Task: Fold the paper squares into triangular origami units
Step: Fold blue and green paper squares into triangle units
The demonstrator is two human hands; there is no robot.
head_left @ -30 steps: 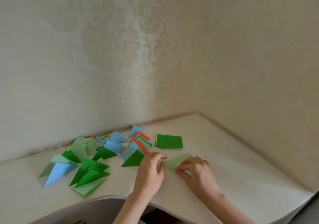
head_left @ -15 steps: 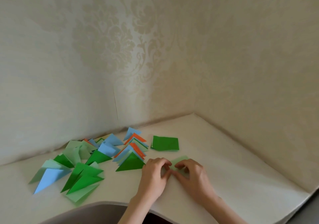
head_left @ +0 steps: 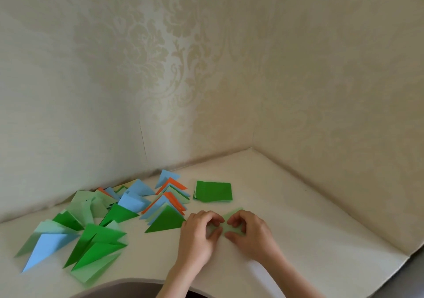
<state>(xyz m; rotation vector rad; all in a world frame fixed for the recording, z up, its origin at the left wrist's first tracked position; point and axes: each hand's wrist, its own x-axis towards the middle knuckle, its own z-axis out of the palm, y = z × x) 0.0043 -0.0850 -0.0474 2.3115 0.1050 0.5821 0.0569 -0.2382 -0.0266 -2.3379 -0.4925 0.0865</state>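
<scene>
A pale green paper square (head_left: pixel 231 225) lies on the white table (head_left: pixel 298 217) between my two hands, mostly hidden by them. My left hand (head_left: pixel 198 235) pinches its left part with curled fingers and thumb. My right hand (head_left: pixel 249 234) pinches its right part the same way, and the fingertips of both hands nearly meet. A small stack of dark green paper squares (head_left: pixel 213 191) lies just beyond my hands.
Several folded triangles in green, pale green, blue and orange (head_left: pixel 110 215) spread over the table's left half. Patterned walls (head_left: pixel 206 79) close the table at the back and right. The table's curved front edge (head_left: pixel 128 282) runs below my forearms.
My hands have come closer together over the pale green paper, covering more of it. The view has shifted slightly right.
</scene>
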